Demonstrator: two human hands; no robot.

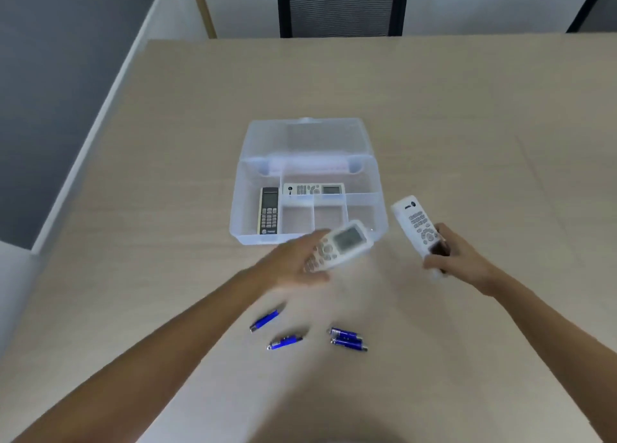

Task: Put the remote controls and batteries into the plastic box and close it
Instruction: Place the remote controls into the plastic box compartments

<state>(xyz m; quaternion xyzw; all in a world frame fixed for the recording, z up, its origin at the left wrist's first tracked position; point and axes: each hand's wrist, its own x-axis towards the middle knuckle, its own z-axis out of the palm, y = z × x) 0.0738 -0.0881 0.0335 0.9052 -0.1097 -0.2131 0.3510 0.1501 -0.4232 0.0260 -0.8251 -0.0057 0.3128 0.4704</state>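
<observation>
A clear plastic box [237, 209] stands open mid-table, its lid [305, 135] folded back behind it. Inside lie a black remote [269, 210] in the left compartment and a white remote [314, 189] along the back. My left hand [293, 265] grips a white remote with a screen [342, 244] just above the box's front edge. My right hand [462, 259] holds another white remote [415, 225] tilted, to the right of the box. Several blue batteries lie on the table nearer to me: one [264, 320], another [284, 342] and a pair [347, 339].
The beige table [167, 175] ends at its left edge beside a grey wall. A dark chair back [340, 5] stands beyond the far edge. The box's small front compartments [329, 215] hold nothing that I can see.
</observation>
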